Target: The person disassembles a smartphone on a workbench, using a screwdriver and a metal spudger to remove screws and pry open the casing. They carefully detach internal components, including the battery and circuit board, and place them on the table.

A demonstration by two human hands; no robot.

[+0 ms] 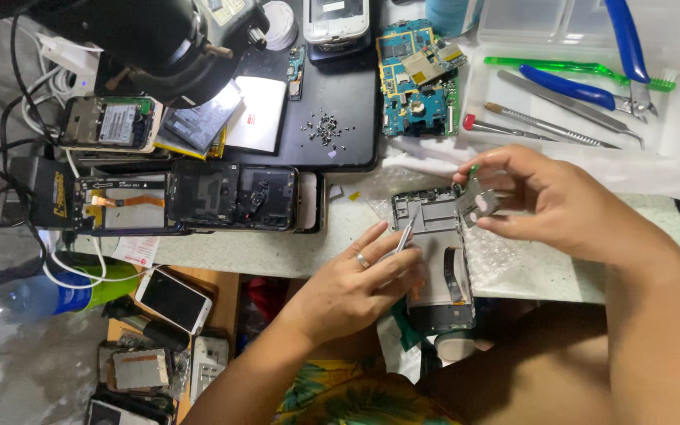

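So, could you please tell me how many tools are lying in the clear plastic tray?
5: green brush along the back, blue-handled cutters, metal tweezers, red-tipped screwdriver, and another blue handle over the far edge. More may be hidden.

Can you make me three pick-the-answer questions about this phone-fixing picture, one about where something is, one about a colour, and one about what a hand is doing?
1. Where does the pile of tiny screws lie?
A. On the black mat
B. In the clear tray
C. On the floor

2. What colour are the handles of the pliers in the clear tray?
A. Red
B. Blue
C. Yellow

3. What is the right hand doing?
A. Resting flat and empty
B. Pinching a small part
C. Gripping a bottle

Answers:
1 A, the screws sit in a heap on the dark mat.
2 B, both handles are blue.
3 B, its fingers hold a small part above the opened phone, while the left hand holds thin tweezers.
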